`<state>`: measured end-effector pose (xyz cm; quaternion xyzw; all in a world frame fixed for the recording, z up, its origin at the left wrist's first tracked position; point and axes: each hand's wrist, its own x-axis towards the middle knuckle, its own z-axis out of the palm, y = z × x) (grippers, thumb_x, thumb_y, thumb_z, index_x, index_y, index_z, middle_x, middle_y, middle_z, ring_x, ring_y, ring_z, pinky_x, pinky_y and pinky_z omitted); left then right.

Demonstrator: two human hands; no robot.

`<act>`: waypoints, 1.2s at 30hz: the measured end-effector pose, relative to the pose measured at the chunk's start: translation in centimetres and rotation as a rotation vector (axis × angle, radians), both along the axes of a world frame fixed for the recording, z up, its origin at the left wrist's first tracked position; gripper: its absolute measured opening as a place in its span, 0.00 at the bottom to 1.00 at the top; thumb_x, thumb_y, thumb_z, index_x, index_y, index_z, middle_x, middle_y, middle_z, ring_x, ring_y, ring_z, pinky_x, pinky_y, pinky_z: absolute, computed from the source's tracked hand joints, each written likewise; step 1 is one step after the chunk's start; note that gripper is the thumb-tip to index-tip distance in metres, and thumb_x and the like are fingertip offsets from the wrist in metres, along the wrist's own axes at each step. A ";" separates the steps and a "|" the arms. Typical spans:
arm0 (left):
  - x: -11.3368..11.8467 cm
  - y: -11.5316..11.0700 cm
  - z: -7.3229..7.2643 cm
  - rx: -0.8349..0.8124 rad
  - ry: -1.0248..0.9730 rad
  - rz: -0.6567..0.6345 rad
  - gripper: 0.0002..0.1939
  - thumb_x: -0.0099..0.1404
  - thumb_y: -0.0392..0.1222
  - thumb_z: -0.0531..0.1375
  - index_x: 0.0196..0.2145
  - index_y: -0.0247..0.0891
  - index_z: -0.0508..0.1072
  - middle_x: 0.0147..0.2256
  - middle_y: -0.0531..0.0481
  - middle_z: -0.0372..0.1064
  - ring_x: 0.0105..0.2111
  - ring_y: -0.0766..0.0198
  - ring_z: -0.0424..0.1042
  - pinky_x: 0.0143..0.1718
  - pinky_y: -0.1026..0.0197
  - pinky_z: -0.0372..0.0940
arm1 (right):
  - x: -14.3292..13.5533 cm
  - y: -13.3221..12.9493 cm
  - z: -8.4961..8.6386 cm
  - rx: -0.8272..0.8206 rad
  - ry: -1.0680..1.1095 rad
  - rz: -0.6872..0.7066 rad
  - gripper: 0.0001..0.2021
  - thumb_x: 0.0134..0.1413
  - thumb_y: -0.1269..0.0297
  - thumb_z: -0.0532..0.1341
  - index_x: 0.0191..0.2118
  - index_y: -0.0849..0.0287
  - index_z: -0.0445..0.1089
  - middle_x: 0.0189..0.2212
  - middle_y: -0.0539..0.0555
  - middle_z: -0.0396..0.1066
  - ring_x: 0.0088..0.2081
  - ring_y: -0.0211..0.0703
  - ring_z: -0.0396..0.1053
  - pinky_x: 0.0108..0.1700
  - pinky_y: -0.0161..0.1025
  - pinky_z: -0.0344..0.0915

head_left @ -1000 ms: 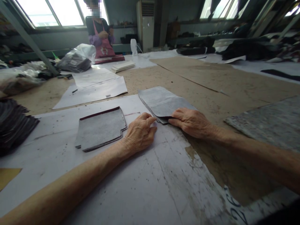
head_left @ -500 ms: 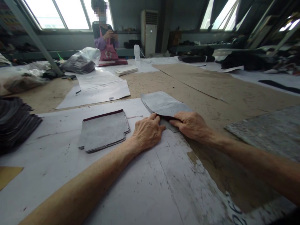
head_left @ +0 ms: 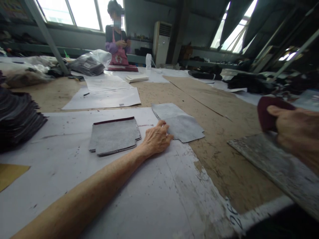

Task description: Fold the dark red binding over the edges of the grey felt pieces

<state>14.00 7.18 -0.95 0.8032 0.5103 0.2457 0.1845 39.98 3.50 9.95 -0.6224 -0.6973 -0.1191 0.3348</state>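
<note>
My left hand (head_left: 158, 136) rests with curled fingers on the near left edge of a small stack of grey cut pieces (head_left: 183, 121), pinning it to the table. Off to the right, my right hand (head_left: 296, 129) grips a single maroon-faced cut piece (head_left: 266, 111), thumb on top, slightly blurred. It hangs in the air above the corner of a grey speckled board (head_left: 251, 146). Left of my left hand lies another pile of grey cut pieces (head_left: 114, 136), with a folded maroon strip along its far edge.
A tall stack of dark pieces (head_left: 20, 116) stands at the left edge. Further back are white sheets (head_left: 107, 98), a filled plastic bag (head_left: 91, 63) and dark material (head_left: 249, 81). Across the table stands a person in a pink apron (head_left: 119, 54), both hands raised together.
My right hand has lifted one piece off the stack and carried it right, over the speckled board. The stack now lies flat. My left hand has stayed in place.
</note>
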 end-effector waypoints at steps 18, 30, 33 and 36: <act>-12.5 -9.1 3.9 -0.514 0.012 0.113 0.12 0.46 0.36 0.60 0.32 0.38 0.75 0.24 0.53 0.69 0.26 0.63 0.66 0.26 0.64 0.58 | -26.8 -13.8 -13.0 0.120 -0.014 0.702 0.13 0.54 0.67 0.50 0.20 0.59 0.60 0.13 0.50 0.58 0.15 0.36 0.54 0.16 0.36 0.40; -14.3 -10.9 1.4 -0.048 -0.011 -0.026 0.09 0.53 0.34 0.62 0.33 0.44 0.77 0.30 0.52 0.71 0.33 0.62 0.68 0.38 0.57 0.63 | -18.9 -4.4 -8.8 -0.240 -0.134 0.798 0.10 0.45 0.75 0.62 0.37 0.62 0.71 0.32 0.55 0.70 0.37 0.44 0.65 0.38 0.41 0.65; -14.7 -10.8 1.1 0.055 0.009 -0.113 0.08 0.55 0.34 0.62 0.33 0.44 0.77 0.29 0.52 0.70 0.32 0.63 0.68 0.36 0.57 0.62 | -18.7 -3.9 -9.5 -0.217 -0.165 0.907 0.07 0.51 0.73 0.59 0.37 0.61 0.71 0.29 0.54 0.69 0.33 0.40 0.63 0.34 0.37 0.64; -14.9 -10.9 0.9 0.203 0.040 -0.206 0.09 0.60 0.33 0.57 0.33 0.42 0.76 0.29 0.51 0.68 0.30 0.65 0.65 0.33 0.58 0.61 | -18.5 -4.2 -9.7 -0.144 -0.158 0.967 0.08 0.55 0.74 0.55 0.36 0.63 0.71 0.28 0.54 0.68 0.31 0.39 0.62 0.32 0.36 0.62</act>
